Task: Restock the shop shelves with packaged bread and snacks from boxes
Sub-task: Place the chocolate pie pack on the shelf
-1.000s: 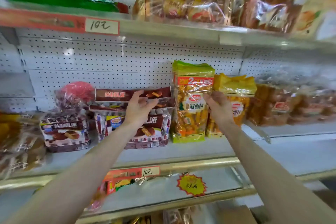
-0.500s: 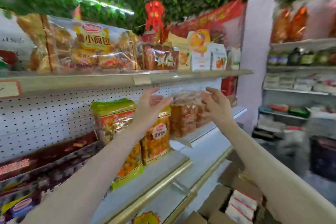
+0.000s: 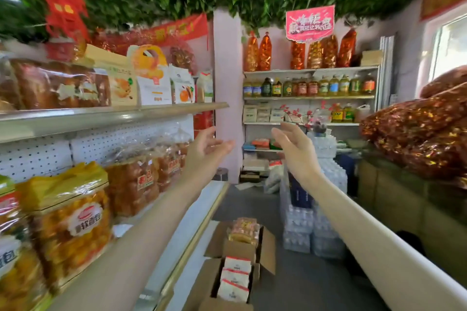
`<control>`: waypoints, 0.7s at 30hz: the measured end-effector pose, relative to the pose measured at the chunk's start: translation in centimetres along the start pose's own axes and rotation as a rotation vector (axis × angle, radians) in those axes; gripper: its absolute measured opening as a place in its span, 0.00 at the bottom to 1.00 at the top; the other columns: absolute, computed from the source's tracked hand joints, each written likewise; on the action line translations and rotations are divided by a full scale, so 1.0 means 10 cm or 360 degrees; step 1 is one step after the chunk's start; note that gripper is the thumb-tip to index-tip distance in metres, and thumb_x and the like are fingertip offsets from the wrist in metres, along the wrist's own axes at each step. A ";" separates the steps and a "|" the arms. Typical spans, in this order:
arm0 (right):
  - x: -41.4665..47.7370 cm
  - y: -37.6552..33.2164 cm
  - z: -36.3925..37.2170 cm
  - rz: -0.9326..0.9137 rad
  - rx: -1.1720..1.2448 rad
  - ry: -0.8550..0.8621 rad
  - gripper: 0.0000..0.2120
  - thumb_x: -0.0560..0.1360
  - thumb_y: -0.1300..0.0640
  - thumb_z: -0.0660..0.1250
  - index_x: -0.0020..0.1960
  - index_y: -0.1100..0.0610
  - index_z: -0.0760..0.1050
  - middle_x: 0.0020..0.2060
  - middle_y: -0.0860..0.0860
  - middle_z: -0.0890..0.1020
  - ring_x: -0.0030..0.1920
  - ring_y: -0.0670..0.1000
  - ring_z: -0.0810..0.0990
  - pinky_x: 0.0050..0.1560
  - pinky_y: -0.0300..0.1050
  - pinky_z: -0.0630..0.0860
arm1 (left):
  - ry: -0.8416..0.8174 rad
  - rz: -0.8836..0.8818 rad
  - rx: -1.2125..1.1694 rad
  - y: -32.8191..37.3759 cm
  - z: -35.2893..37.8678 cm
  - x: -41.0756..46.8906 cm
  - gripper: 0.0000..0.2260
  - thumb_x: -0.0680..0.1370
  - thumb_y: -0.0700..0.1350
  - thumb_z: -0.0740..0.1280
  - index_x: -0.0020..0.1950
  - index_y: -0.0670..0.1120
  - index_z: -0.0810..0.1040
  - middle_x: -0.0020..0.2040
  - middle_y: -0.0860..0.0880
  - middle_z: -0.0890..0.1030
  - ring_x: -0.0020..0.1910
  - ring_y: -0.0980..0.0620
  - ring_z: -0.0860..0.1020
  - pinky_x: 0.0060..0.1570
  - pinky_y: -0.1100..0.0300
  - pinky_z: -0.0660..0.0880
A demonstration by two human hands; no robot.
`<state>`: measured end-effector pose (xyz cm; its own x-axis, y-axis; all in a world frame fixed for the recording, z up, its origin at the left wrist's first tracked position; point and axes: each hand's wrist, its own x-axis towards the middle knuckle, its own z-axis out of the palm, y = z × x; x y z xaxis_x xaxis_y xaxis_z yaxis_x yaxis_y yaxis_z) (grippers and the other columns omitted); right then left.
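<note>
A moment ago both hands were at the yellow bread bags [image 3: 67, 219] on the middle shelf [image 3: 199, 209]. Now the view has turned along the aisle, and the left hand [image 3: 206, 153] and the right hand [image 3: 294, 151] are lifted in the air, away from the shelf. The fingers of both are apart and relaxed, and they hold nothing. I judge that this placing is finished and that the person is turning to fetch more stock. The yellow bags stand upright on the shelf, next to clear bags of brown bread [image 3: 136, 182]. The remaining goods are low on the floor, in the open cardboard boxes [image 3: 240, 251] near the foot of the shelf. White packets [image 3: 236, 279] stand in a row in the near box, and a bread pack [image 3: 243, 231] stands up out of the far one. Stacked packs of water bottles [image 3: 316, 232] stand just beside the boxes and make the aisle narrow there. The hands are high and the boxes are well below them, so probably the person must bend down.
</note>
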<state>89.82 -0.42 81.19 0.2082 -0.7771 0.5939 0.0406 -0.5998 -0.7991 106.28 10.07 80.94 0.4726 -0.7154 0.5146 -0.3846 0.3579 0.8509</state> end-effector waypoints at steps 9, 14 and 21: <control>0.80 0.78 -1.20 0.0052 -0.0068 0.0175 0.18 0.79 0.49 0.64 0.68 0.51 0.70 0.58 0.50 0.80 0.58 0.51 0.79 0.62 0.52 0.75 | -0.0181 0.0009 -0.0065 -0.25 1.65 0.67 0.25 0.76 0.53 0.69 0.70 0.52 0.66 0.55 0.56 0.78 0.55 0.57 0.76 0.55 0.59 0.72; 1.45 1.33 -1.98 0.0043 -0.0148 0.0182 0.19 0.79 0.48 0.63 0.68 0.53 0.71 0.59 0.51 0.80 0.58 0.51 0.79 0.54 0.45 0.79 | -0.0173 -0.0013 -0.0102 -0.37 2.67 1.16 0.26 0.76 0.54 0.69 0.71 0.52 0.67 0.55 0.57 0.78 0.51 0.63 0.75 0.47 0.63 0.71; 2.27 2.09 -2.53 0.0076 -0.0095 0.0211 0.23 0.80 0.50 0.63 0.72 0.55 0.67 0.59 0.51 0.78 0.57 0.50 0.78 0.31 0.27 0.73 | -0.0205 0.0004 -0.0045 -0.66 3.63 1.84 0.25 0.75 0.55 0.70 0.70 0.53 0.67 0.56 0.57 0.78 0.53 0.64 0.75 0.50 0.64 0.71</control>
<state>70.66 -35.41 80.38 0.0777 -0.8208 0.5659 -0.0250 -0.5690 -0.8220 88.78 -27.28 80.93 0.3649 -0.7851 0.5005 -0.3621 0.3756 0.8531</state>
